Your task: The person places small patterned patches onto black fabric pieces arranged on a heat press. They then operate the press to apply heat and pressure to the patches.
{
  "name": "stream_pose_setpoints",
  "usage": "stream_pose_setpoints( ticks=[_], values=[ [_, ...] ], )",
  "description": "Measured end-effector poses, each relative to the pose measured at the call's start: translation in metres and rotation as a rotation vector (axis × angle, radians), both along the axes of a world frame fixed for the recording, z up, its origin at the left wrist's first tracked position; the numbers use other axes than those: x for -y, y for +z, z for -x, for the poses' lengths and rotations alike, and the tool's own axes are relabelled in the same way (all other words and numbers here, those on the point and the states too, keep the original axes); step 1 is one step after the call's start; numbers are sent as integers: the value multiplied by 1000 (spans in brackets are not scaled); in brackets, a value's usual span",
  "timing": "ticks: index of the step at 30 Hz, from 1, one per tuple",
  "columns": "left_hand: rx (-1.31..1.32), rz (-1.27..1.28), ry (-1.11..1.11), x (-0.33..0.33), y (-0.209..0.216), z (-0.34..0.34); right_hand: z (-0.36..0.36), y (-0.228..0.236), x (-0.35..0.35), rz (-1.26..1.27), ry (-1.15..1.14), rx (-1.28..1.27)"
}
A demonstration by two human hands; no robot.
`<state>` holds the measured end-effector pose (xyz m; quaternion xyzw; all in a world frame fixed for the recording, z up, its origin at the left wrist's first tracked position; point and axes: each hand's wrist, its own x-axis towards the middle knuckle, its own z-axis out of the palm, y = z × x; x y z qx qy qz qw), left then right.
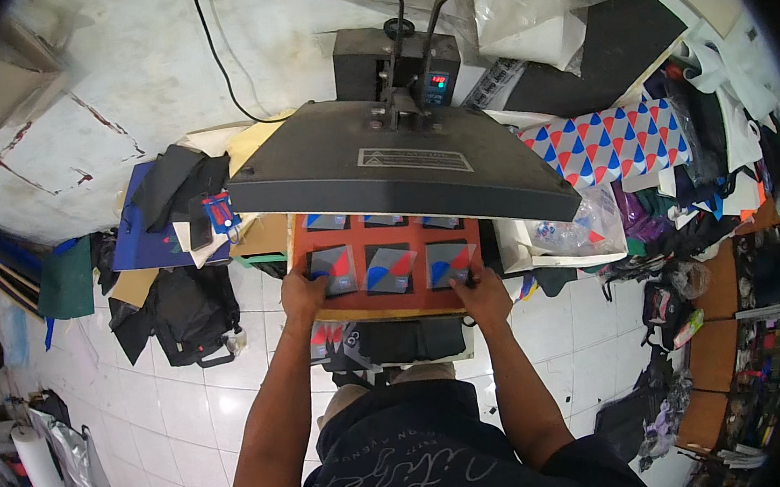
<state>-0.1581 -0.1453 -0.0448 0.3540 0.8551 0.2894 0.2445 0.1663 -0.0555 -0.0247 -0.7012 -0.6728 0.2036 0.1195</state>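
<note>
A heat press stands before me with its dark upper plate (381, 155) raised over a red-orange lower bed (410, 303). Dark fabric pieces lie on the bed in rows, each topped by a film print in grey, red and blue. At the front left piece (341, 272), my left hand (301, 296) has its fingers closed at the outer edge. My right hand (486, 297) is closed at the front right piece (449, 266), its thumb on the lower corner. Between them lies the front middle piece (389, 270). The back row is partly hidden beneath the upper plate.
Behind the plate rise the press's bent handle bars (430, 28) and a small lit display (437, 81). A white box (565, 258) holding clear plastic stands at the right. Black bags (195, 314) lie at the left, and more prints (327, 342) sit below the bed.
</note>
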Motion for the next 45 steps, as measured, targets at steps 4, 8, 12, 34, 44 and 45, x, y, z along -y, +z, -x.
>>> stream_pose_setpoints(
  ticks=[4, 8, 12, 34, 44, 45],
  values=[
    [111, -25, 6, 5, 2, -4, -11, -9, -10, 128, -53, -61],
    [548, -329, 129, 29, -21, 1, -7, -22, -17, 179, -27, -102],
    [871, -419, 272, 45, 14, -11, -11, -29, -13, 103, 23, -168],
    [1094, -521, 558, 144, 10, -44, 82, 28, -38, 350, 688, -355],
    [1013, -533, 818, 221, -4, -48, 123, 7, -68, -97, 1012, 29],
    [1018, -544, 847, 223, -5, -50, 123, 1, -75, -82, 1026, -10]
  ],
)
